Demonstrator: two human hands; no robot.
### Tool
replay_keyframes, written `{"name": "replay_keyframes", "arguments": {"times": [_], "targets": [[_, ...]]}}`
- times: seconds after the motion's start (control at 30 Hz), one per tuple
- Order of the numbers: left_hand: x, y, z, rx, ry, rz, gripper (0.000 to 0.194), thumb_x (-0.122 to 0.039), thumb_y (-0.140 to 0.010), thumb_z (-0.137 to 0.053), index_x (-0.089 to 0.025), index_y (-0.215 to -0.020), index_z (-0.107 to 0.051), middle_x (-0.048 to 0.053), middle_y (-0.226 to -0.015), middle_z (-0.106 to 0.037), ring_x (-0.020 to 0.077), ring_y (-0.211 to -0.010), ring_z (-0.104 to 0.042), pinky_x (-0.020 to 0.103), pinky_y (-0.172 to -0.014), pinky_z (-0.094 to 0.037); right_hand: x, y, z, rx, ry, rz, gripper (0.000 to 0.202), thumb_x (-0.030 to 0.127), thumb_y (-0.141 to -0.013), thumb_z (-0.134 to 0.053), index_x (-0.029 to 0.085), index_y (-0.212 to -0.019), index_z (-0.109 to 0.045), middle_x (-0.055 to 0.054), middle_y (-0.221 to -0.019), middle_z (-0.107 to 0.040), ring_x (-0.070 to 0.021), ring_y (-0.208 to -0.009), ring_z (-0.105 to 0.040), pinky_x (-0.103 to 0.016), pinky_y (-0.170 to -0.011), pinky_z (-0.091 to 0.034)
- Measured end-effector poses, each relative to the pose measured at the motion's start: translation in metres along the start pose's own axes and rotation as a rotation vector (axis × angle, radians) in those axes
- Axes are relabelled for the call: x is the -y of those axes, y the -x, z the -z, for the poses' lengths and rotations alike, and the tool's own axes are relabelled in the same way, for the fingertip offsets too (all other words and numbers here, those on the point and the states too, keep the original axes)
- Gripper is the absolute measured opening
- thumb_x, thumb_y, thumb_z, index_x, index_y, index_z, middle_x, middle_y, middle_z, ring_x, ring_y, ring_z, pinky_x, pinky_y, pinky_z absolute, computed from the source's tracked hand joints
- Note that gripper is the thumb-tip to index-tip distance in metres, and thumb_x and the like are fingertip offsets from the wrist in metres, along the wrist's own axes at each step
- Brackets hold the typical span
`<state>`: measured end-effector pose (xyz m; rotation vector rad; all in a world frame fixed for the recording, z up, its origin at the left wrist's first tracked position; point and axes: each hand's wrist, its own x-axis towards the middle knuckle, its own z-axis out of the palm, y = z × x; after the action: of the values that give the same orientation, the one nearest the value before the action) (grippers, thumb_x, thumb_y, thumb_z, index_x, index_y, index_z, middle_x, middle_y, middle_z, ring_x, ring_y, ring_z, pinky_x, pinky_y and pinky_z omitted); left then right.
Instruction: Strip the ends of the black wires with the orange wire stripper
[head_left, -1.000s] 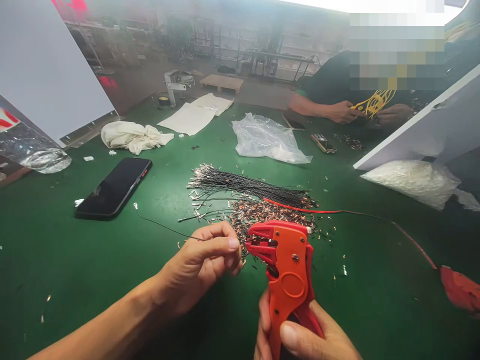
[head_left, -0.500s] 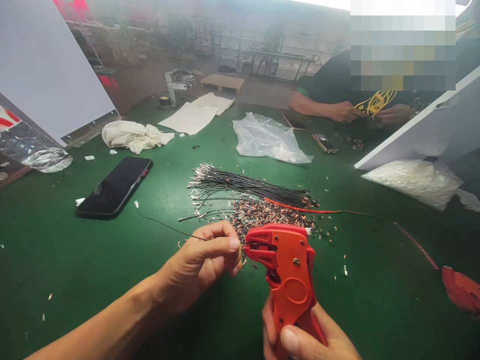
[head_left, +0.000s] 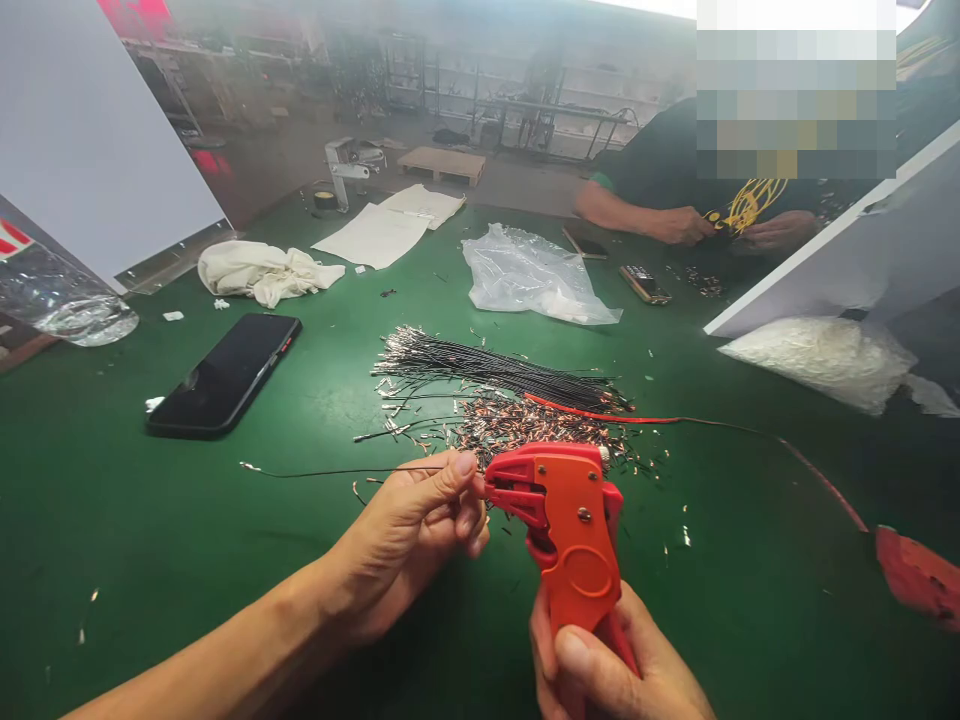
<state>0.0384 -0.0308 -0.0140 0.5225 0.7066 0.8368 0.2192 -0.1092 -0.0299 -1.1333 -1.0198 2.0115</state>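
Observation:
My left hand (head_left: 431, 510) pinches a thin black wire (head_left: 337, 471) between thumb and fingers. The wire's far end, with a small metal terminal, sticks out to the left above the table. My right hand (head_left: 615, 660) is wrapped round the handle of a red and orange wire stripper (head_left: 581, 540). The stripper's jaws point left and meet my left fingertips; the wire's near end is hidden there. Just beyond lie a bundle of black wires (head_left: 495, 365) with metal ends and a heap of short copper and black scraps (head_left: 525, 420).
A black phone (head_left: 225, 375) lies at the left, with a crumpled cloth (head_left: 266, 270) behind it. Paper sheets (head_left: 375, 235) and a clear plastic bag (head_left: 532, 275) lie farther back. A red cord (head_left: 600, 415) crosses rightward. Across the table, a person's hands (head_left: 686, 225) hold yellow wires.
The wire's free end has swung left and lower, and the wire now runs straighter. The stripper has shifted slightly left and up against my left fingertips. The view has moved a little.

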Motion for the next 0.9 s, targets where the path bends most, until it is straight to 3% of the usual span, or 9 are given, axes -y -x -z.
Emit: {"name": "replay_keyframes", "arguments": {"times": [0.23, 0.37, 0.5, 0.7, 0.8, 0.9], "targets": [[0.000, 0.001, -0.002, -0.007, -0.061, -0.009, 0.034, -0.039, -0.088, -0.067, -0.014, -0.068, -0.055, -0.002, -0.059, -0.048, 0.0090, -0.056, -0.044, 0.023, -0.057, -0.041, -0.005, 0.002, -0.003, -0.131, -0.161, -0.059, 0.056, 0.069, -0.070, -0.071, 0.021, -0.072, -0.042, 0.009, -0.053, -0.041, -0.0060, -0.044, -0.036, -0.020, -0.045, -0.027], [-0.001, 0.001, 0.000, -0.015, -0.073, -0.022, 0.034, -0.039, -0.088, -0.066, -0.014, -0.067, -0.055, -0.002, -0.060, -0.049, 0.0086, -0.056, -0.044, 0.023, -0.057, -0.040, -0.004, 0.000, 0.001, -0.004, -0.134, -0.041, 0.055, 0.069, -0.073, -0.068, 0.017, -0.070, -0.050, 0.007, -0.053, -0.042, -0.0058, -0.045, -0.036, -0.021, -0.047, -0.028], [-0.004, -0.001, 0.002, -0.069, -0.086, -0.034, 0.030, -0.033, -0.086, -0.069, -0.015, -0.066, -0.056, -0.003, -0.062, -0.051, 0.0083, -0.056, -0.045, 0.023, -0.058, -0.041, 0.002, 0.000, 0.002, 0.112, -0.328, 0.000, 0.051, 0.061, -0.075, -0.072, 0.014, -0.086, -0.057, -0.002, -0.065, -0.059, -0.0099, -0.056, -0.050, -0.024, -0.058, -0.035], [-0.015, -0.002, 0.006, -0.238, -0.234, -0.266, 0.029, -0.033, -0.084, -0.070, -0.018, -0.064, -0.056, -0.004, -0.058, -0.052, 0.0097, -0.059, -0.046, 0.022, -0.061, -0.040, 0.008, 0.002, 0.002, 0.145, -0.534, -0.023, 0.051, 0.054, -0.077, -0.074, 0.012, -0.104, -0.062, -0.009, -0.078, -0.073, -0.0151, -0.067, -0.064, -0.027, -0.065, -0.042], [-0.016, -0.001, 0.008, -0.300, -0.398, -0.380, 0.028, -0.036, -0.084, -0.070, -0.018, -0.065, -0.058, -0.003, -0.060, -0.053, 0.0107, -0.061, -0.047, 0.023, -0.063, -0.039, 0.009, 0.001, 0.003, 0.053, -0.553, 0.062, 0.041, 0.047, -0.081, -0.073, 0.018, -0.107, -0.062, -0.006, -0.082, -0.073, -0.0195, -0.073, -0.067, -0.034, -0.070, -0.050], [-0.010, 0.003, 0.007, -0.267, -0.643, -0.412, 0.031, -0.038, -0.083, -0.069, -0.018, -0.061, -0.059, -0.002, -0.059, -0.052, 0.0113, -0.059, -0.046, 0.024, -0.060, -0.037, 0.011, -0.001, 0.007, -0.205, -0.320, 0.248, 0.029, 0.038, -0.083, -0.072, 0.024, -0.106, -0.062, -0.003, -0.089, -0.070, -0.0207, -0.080, -0.065, -0.036, -0.075, -0.052]]}}
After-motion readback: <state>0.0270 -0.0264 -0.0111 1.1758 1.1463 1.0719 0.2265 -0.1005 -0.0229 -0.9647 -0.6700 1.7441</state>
